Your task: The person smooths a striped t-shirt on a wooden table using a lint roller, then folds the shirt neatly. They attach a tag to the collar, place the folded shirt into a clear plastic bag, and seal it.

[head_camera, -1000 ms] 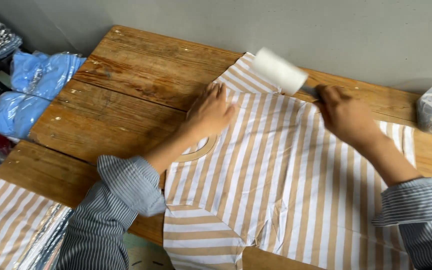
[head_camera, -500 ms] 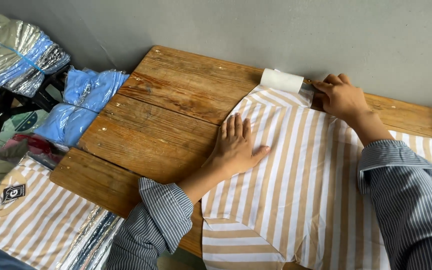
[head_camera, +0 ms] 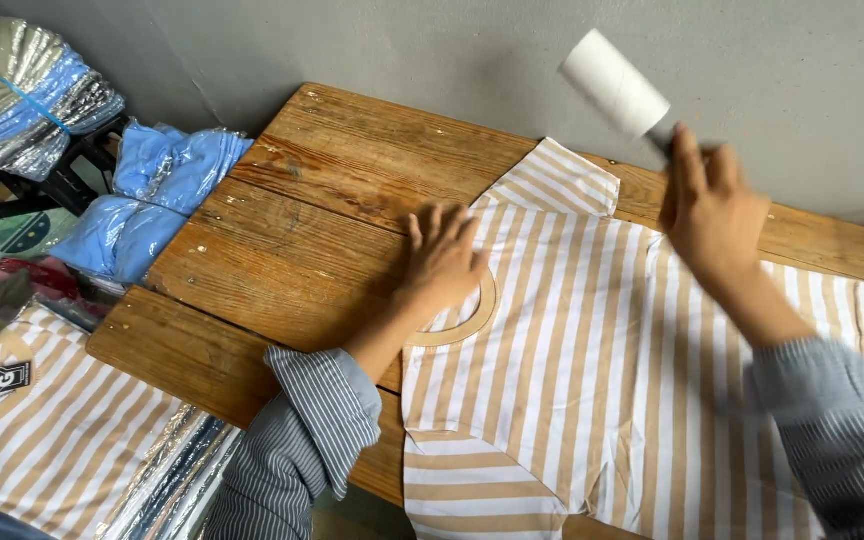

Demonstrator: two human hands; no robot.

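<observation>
Matt striped cloth shirt (head_camera: pixel 592 380) on rough, weathered wooden table (head_camera: pixel 332 200).

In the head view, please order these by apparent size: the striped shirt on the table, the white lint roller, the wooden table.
1. wooden table
2. striped shirt
3. white lint roller, lifted nearer the camera, yet clearly smallest

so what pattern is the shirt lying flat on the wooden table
Tan and white stripes on the flat shirt, with a tan neckband; clearest in the head view.

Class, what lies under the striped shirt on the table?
The shirt lies flat on the wooden table; left hand presses on it. Whatever lies beneath the cloth is hidden.
</observation>
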